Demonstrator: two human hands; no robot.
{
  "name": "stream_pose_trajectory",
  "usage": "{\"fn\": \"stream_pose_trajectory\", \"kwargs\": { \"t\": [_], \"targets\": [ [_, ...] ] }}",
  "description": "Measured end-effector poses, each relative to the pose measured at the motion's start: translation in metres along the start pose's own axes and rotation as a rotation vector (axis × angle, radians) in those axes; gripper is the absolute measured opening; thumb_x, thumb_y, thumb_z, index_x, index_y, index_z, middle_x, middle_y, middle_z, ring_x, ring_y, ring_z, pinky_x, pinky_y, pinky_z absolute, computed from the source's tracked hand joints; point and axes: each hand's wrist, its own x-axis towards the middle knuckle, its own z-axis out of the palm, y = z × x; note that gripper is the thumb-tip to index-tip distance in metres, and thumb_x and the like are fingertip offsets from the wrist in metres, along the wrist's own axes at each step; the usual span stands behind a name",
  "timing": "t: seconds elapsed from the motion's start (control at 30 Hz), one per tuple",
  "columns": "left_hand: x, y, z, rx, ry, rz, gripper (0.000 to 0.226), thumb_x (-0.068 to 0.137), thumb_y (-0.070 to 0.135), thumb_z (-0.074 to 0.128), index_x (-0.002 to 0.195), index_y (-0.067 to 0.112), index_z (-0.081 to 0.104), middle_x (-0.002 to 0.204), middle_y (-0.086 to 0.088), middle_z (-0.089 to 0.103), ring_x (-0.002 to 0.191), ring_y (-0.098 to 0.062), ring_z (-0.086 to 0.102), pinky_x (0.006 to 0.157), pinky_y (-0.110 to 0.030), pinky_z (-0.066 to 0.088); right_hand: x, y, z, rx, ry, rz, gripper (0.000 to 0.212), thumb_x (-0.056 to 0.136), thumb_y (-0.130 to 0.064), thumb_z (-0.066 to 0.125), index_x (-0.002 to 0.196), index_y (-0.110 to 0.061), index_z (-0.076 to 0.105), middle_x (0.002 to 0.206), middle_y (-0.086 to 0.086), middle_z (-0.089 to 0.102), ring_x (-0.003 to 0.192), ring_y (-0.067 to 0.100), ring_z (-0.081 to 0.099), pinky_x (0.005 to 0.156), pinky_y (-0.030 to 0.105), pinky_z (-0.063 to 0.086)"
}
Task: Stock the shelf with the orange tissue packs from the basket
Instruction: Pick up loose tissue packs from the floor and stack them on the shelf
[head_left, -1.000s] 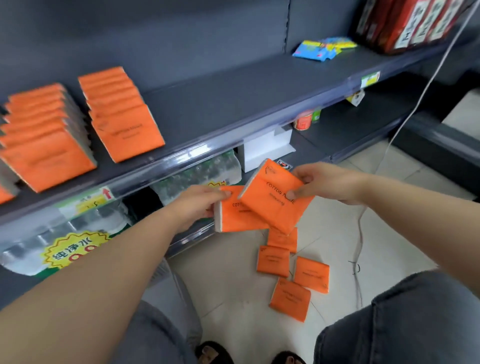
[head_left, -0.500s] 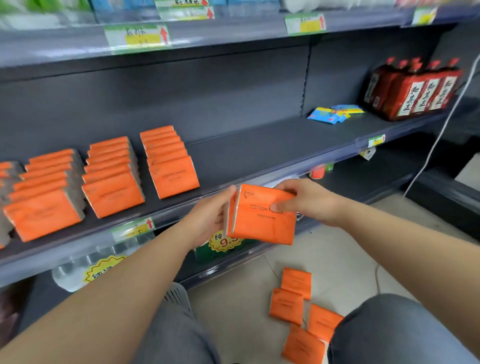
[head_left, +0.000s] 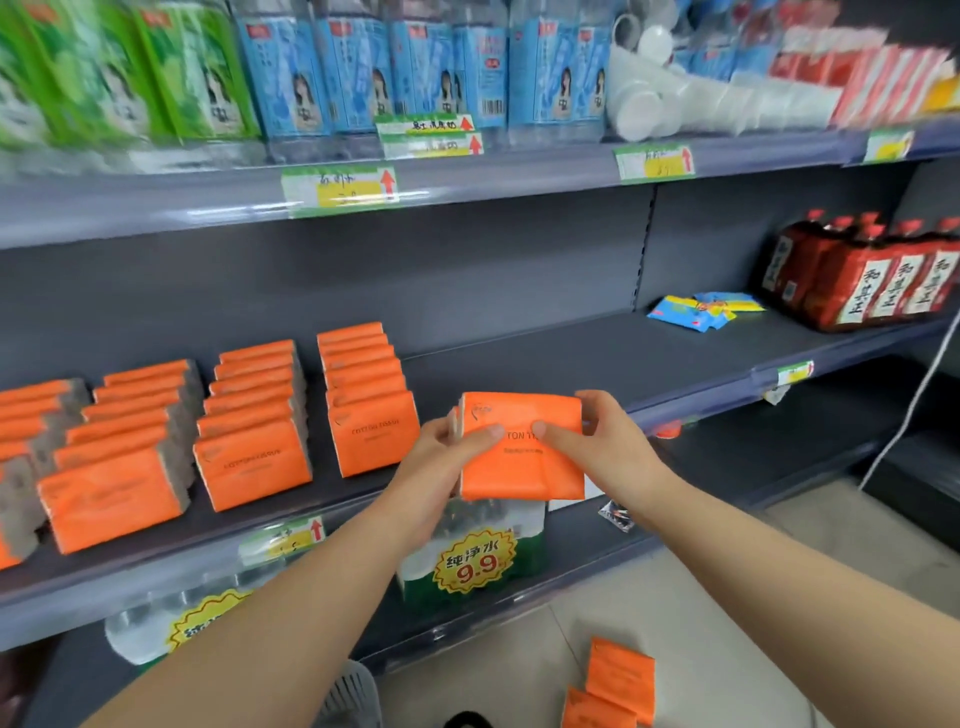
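Note:
Both hands hold a small stack of orange tissue packs (head_left: 522, 457) upright in front of the grey middle shelf (head_left: 571, 358). My left hand (head_left: 441, 467) grips the stack's left side, thumb on the front face. My right hand (head_left: 597, 441) grips its right side, thumb also on the front. To the left on the shelf stand several rows of orange packs (head_left: 363, 395), leaning back. Two more orange packs (head_left: 618, 680) lie on the floor at bottom right. A corner of the pale basket (head_left: 348, 696) shows between my arms at the bottom.
Blue sachets (head_left: 701, 309) and red-labelled bottles (head_left: 872, 275) sit on the shelf's right part. The upper shelf carries green and blue packets and white cups. Bottled water packs (head_left: 467, 556) stand on the lower shelf. A white cable (head_left: 914, 395) hangs at the right.
The view tilted upward. Both hands raised the packs from below shelf level to the shelf's front edge and squared them into one stack.

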Motion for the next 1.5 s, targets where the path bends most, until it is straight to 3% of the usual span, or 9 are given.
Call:
{"fn": "stream_pose_trajectory", "kwargs": {
  "t": [0.13, 0.23, 0.4, 0.6, 0.73, 1.03, 1.13, 1.27, 1.5],
  "targets": [
    [0.036, 0.003, 0.003, -0.048, 0.113, 0.024, 0.085, 0.055, 0.039, 0.082, 0.127, 0.022, 0.042, 0.117, -0.005, 0.063, 0.099, -0.023, 0.068, 0.085, -0.045, 0.057, 0.035, 0.01, 0.005, 0.205, -0.205, 0.057, 0.023, 0.083, -0.03, 0.07, 0.101, -0.027, 0.056, 0.097, -0.01, 0.069, 0.076, -0.001, 0.069, 0.055, 0.011, 0.05],
    [0.063, 0.007, 0.007, -0.083, 0.162, 0.037, 0.088, 0.053, 0.037, 0.082, 0.129, 0.019, 0.039, 0.116, -0.007, 0.063, 0.097, -0.022, 0.068, 0.08, -0.038, 0.056, 0.064, 0.013, 0.004, 0.214, -0.243, 0.055, 0.031, 0.082, -0.033, 0.071, 0.109, -0.028, 0.057, 0.101, -0.01, 0.07, 0.086, 0.003, 0.069, 0.066, 0.016, 0.053],
    [0.106, 0.012, 0.012, -0.096, 0.19, 0.081, 0.087, 0.06, 0.031, 0.085, 0.132, 0.012, 0.04, 0.121, -0.01, 0.062, 0.107, -0.023, 0.065, 0.098, -0.048, 0.05, 0.117, 0.016, 0.005, 0.257, -0.299, 0.032, 0.036, 0.086, -0.026, 0.068, 0.119, -0.022, 0.055, 0.109, -0.002, 0.07, 0.097, 0.01, 0.068, 0.086, 0.027, 0.053],
    [0.15, 0.02, 0.004, 0.039, 0.207, 0.11, 0.094, 0.052, 0.052, 0.076, 0.136, 0.022, 0.047, 0.139, -0.011, 0.048, 0.124, -0.028, 0.052, 0.104, -0.048, 0.044, 0.177, 0.02, 0.021, 0.253, -0.332, -0.047, 0.035, 0.089, -0.019, 0.065, 0.123, -0.02, 0.055, 0.113, -0.001, 0.068, 0.103, 0.011, 0.065, 0.089, 0.027, 0.052],
    [0.182, 0.023, -0.004, 0.077, 0.212, 0.105, 0.074, 0.066, 0.04, 0.069, 0.135, 0.025, 0.048, 0.139, -0.012, 0.047, 0.125, -0.029, 0.051, 0.106, -0.049, 0.042, 0.208, 0.027, 0.037, 0.265, -0.343, -0.076, 0.04, 0.09, -0.016, 0.063, 0.128, -0.024, 0.051, 0.115, -0.002, 0.066, 0.105, 0.009, 0.064, 0.088, 0.022, 0.052],
    [0.242, 0.024, -0.029, 0.082, 0.335, 0.047, 0.039, 0.089, 0.007, 0.063, 0.124, 0.018, 0.049, 0.117, -0.007, 0.063, 0.109, -0.025, 0.061, 0.099, -0.047, 0.048, 0.266, 0.042, 0.077, 0.176, -0.328, -0.048, 0.049, 0.092, -0.019, 0.061, 0.136, -0.027, 0.043, 0.131, 0.012, 0.048, 0.119, 0.025, 0.051, 0.104, 0.045, 0.042],
    [0.257, 0.024, -0.034, 0.073, 0.361, 0.009, 0.05, 0.089, 0.007, 0.063, 0.133, 0.019, 0.043, 0.12, -0.005, 0.061, 0.11, -0.024, 0.059, 0.097, -0.047, 0.048, 0.283, 0.046, 0.088, 0.189, -0.348, -0.045, 0.044, 0.092, -0.015, 0.059, 0.131, -0.027, 0.045, 0.125, 0.005, 0.053, 0.117, 0.02, 0.052, 0.099, 0.038, 0.046],
    [0.282, 0.023, -0.041, 0.093, 0.38, -0.017, 0.061, 0.087, 0.007, 0.064, 0.14, 0.023, 0.037, 0.126, -0.004, 0.058, 0.116, -0.026, 0.056, 0.102, -0.05, 0.044, 0.302, 0.055, 0.099, 0.24, -0.35, -0.041, 0.04, 0.093, -0.009, 0.056, 0.118, -0.037, 0.042, 0.102, -0.014, 0.058, 0.094, -0.002, 0.055, 0.07, 0.014, 0.044],
    [0.309, 0.019, -0.052, 0.19, 0.412, -0.061, 0.071, 0.086, 0.008, 0.065, 0.146, 0.023, 0.029, 0.133, -0.006, 0.053, 0.123, -0.029, 0.05, 0.106, -0.051, 0.04, 0.32, 0.062, 0.115, 0.226, -0.322, -0.041, 0.05, 0.094, -0.006, 0.054, 0.135, -0.028, 0.038, 0.114, -0.004, 0.058, 0.106, 0.008, 0.054, 0.086, 0.023, 0.041]
  ]
}}
